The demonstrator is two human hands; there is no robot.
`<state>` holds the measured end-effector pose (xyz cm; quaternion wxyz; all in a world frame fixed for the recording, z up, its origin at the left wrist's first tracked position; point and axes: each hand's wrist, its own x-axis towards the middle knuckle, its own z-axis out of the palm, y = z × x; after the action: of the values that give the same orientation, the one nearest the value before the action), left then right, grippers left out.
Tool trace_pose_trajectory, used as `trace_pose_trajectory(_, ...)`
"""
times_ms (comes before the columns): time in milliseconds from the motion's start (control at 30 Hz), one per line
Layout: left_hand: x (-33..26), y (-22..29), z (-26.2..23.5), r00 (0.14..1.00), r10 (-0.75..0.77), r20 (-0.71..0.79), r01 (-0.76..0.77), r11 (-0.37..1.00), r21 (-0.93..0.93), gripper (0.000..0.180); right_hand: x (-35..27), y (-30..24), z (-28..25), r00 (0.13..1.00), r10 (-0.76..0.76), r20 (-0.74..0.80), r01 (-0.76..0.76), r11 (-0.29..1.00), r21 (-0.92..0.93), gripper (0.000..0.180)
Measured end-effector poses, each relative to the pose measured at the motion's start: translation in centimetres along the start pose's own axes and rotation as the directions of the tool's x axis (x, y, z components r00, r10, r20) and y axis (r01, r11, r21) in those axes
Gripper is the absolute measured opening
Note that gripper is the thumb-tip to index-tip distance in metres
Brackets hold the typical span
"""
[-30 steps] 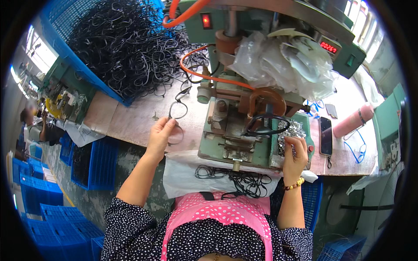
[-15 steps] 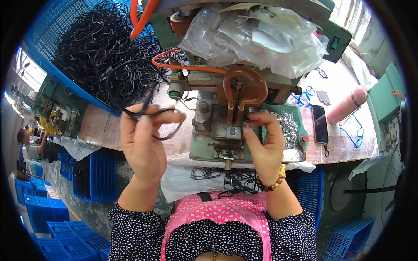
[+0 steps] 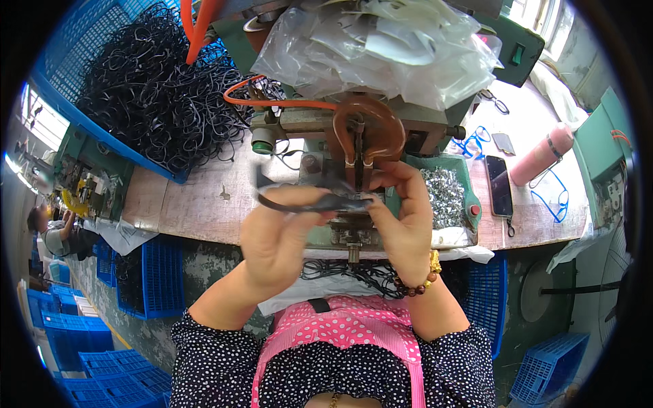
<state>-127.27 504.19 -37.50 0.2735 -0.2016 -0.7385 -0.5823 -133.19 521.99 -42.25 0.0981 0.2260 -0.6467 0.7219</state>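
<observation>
My left hand (image 3: pixel 275 234) is closed on a black eyeglass frame (image 3: pixel 345 202), smeared by motion, in front of a green bench machine. One end of the frame is beside the thumb of my right hand (image 3: pixel 408 228). The right fingers are bent close together at the machine's small metal fixture; what they pinch, if anything, is hidden. Directly above the fixture, two upright copper-coloured prongs come down from a thick brown loop (image 3: pixel 338 129). A green tray (image 3: pixel 474 234) of small silver metal pieces (image 3: pixel 443 197) stands right of my right hand.
A blue basket (image 3: pixel 122 153) heaped with black frames (image 3: pixel 156 88) stands at the far left. Clear plastic bags (image 3: pixel 381 51) hang over the machine. On the table's right are a phone (image 3: pixel 499 187), a pink bottle (image 3: pixel 542 156) and blue eyeglass frames (image 3: pixel 559 205).
My left hand has moved right with the black eyeglass frame, from beside the machine to its fixture. My right hand stays at the fixture, only slightly shifted.
</observation>
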Motion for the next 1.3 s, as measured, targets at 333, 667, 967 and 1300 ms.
trace_pose_trajectory(333, 1.3, -1.9, 2.0, 0.987, -0.026, 0.159, -0.01, 0.974, 0.225, 0.015, -1.0, 0.3, -5.8, 0.968, -0.012, -0.25, -0.006, 0.997, -0.073, 0.029)
trace_pose_trajectory(667, 0.5, -2.8, 2.1, 0.983, 0.106, 0.15, -0.146, 0.946, 0.289, 0.018, -5.1, 4.5, -11.3, 0.95, -0.031, -0.312, -0.136, 0.854, -0.502, 0.019)
trace_pose_trajectory(967, 0.6, -2.5, 2.3, 0.989, 0.08, 0.122, -0.106, 0.968, 0.227, 0.017, -4.4, 4.9, -10.2, 0.987, -0.16, 0.017, 0.094, 0.494, -0.865, 0.012)
trace_pose_trajectory(1300, -0.9, -3.7, 0.4, 0.969, 0.245, 0.012, -0.224, 0.865, 0.448, 0.025, -3.1, 6.4, -8.5, 0.937, -0.274, -0.218, 0.019, 0.662, -0.749, 0.006)
